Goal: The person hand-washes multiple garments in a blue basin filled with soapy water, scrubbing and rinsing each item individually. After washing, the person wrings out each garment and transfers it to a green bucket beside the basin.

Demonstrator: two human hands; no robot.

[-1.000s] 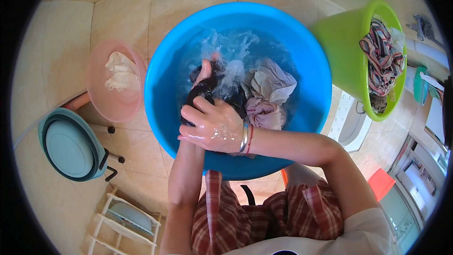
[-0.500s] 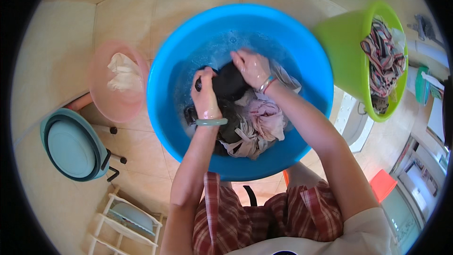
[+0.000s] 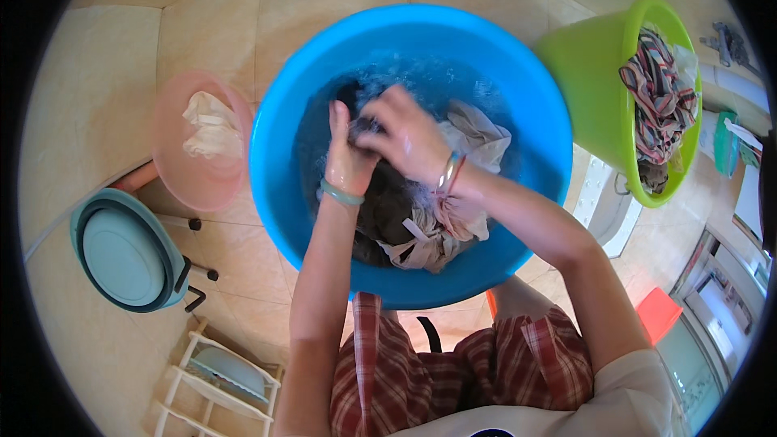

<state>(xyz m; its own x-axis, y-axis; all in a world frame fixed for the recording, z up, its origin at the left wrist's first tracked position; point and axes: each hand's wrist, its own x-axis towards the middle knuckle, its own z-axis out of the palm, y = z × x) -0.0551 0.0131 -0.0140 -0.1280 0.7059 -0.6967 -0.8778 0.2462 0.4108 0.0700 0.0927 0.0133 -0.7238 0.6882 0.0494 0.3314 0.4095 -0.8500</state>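
A big blue tub with soapy water stands in front of me. In it, my left hand is closed round part of a wet black cloth, its thumb pointing up. My right hand, slightly smeared by motion, presses its curled fingers onto the same cloth from the right. Most of the black cloth is hidden by the hands and the water. Below the hands lie a dark brown-grey garment and a pale pink and beige garment. A whitish cloth floats to the right.
To the right, a tilted-looking green bucket holds striped clothes. At the left stand a pink basin with a white cloth and a folded teal basin. A white rack is at the lower left.
The black cloth has gone from a spread, bulging shape to a bunched one between my hands. My right hand has moved left and down, close against the left one, which has turned palm inward.
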